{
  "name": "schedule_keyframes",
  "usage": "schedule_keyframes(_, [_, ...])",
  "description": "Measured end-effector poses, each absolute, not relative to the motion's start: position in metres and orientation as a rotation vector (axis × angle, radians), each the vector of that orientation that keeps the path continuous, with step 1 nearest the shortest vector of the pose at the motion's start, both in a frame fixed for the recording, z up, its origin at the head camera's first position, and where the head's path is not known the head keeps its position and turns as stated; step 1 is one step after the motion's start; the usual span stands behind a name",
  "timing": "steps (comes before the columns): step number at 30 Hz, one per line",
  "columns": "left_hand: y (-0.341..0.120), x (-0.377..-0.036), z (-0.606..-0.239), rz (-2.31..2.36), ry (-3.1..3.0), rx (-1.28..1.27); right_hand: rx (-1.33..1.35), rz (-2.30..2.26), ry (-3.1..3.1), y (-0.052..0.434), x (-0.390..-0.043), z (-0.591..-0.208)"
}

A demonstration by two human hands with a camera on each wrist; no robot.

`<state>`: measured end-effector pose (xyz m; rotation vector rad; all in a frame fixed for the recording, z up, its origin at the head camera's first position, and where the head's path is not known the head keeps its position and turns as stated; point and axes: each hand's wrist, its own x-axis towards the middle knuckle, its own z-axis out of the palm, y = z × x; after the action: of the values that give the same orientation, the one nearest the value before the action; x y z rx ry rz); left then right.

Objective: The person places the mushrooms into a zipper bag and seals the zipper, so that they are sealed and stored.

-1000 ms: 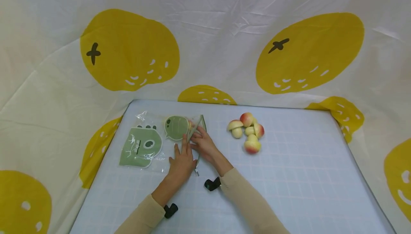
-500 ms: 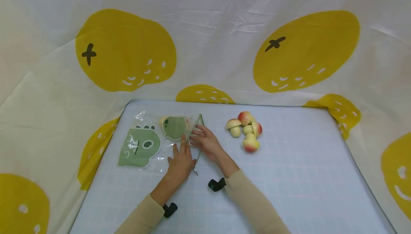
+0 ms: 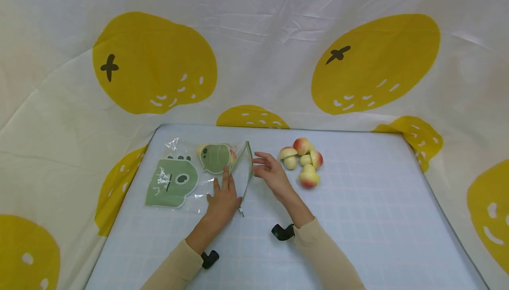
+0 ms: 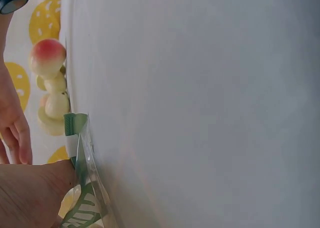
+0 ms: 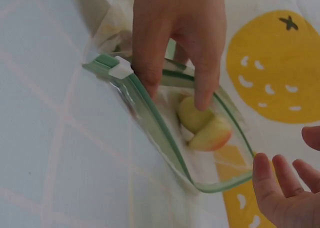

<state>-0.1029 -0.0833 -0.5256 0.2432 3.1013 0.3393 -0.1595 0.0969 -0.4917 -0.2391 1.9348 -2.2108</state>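
A clear zip bag (image 3: pixel 204 184) with green cartoon figures lies at the left of the table, its green-edged mouth gaping to the right. My left hand (image 3: pixel 223 199) rests on the bag near the mouth, fingers spread and mostly straight. In the right wrist view its thumb is beside the white zip slider (image 5: pixel 121 68), and a toy mushroom (image 5: pixel 207 130) with a red-tinged cap shows inside the bag. My right hand (image 3: pixel 274 177) is just right of the mouth, fingers loosely extended, holding nothing. Several toy mushrooms (image 3: pixel 309 177) lie clustered beyond it.
The table (image 3: pixel 377 210) has a pale checked cover. A white cloth (image 3: pixel 270 60) with yellow fruit prints hangs behind and beside it. Black wrist cameras (image 3: pixel 283 232) stick out from both wrists, low over the table.
My right hand has drawn out of the bag's mouth and moved right, toward the mushroom cluster. A mushroom has shifted left inside the bag. My left hand stays on the bag.
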Motion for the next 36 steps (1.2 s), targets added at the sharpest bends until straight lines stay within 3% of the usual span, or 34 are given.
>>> schedule_keyframes(14, [-0.086,-0.102,-0.529,0.316,3.122,0.282,-0.304,-2.099,2.235,0.137,-0.13,-0.433])
schedule_keyframes(27, [-0.087,-0.1,-0.528,0.369,3.126,0.278,-0.357,-2.129,2.352,0.169,-0.131,-0.445])
schedule_keyframes(36, [-0.087,-0.102,-0.529,0.371,3.103,0.266,-0.467,-2.106,2.426,0.193,-0.123,-0.432])
